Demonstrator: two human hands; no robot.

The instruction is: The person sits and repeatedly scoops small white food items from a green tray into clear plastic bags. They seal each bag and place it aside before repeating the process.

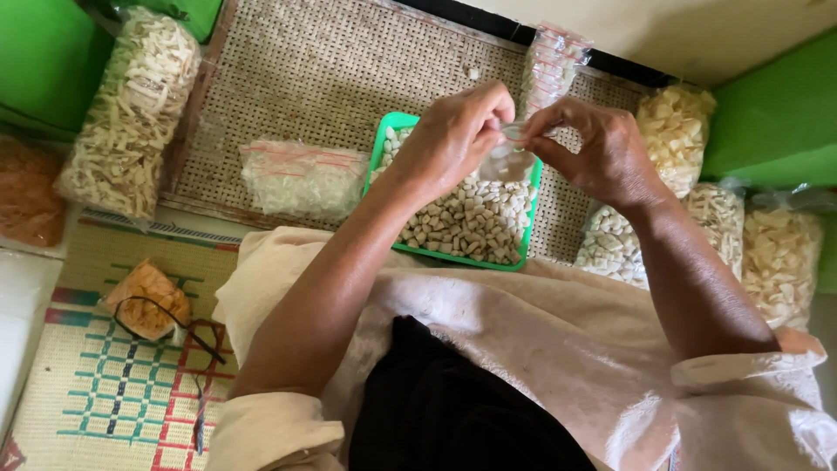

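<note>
- Two hands worked over a green tray (381, 144) of small pale snack pieces (462, 222), seen from above on a woven rattan surface (331, 70).
- Our left hand (453, 135) and right hand (597, 153) met above the tray, thumb and fingertips of each pinched shut on the mouth of a small clear plastic bag (508, 157), which hung between them directly over the heaped pieces.
- Whether the little bag held anything yet, we could not tell; it looked nearly empty and see-through.
- One flat pack of small clear bags (301, 179) lay just left of the tray, and a tall clear sleeve of bags (554, 61) stood behind the hands.
- Several filled bags ringed the work: a long bag of pale chip strips (131, 109) at far left, a small orange snack packet (146, 301) on the patterned mat (105, 384) under a pair of eyeglasses (179, 331), and three bulging bags of pale crackers (780, 262) at right.
- Our judgement: the opening goes best with both pinches kept near the top edge, rubbing the two film layers apart rather than tugging, and keeping the mouth over the tray so any spill falls back in.
</note>
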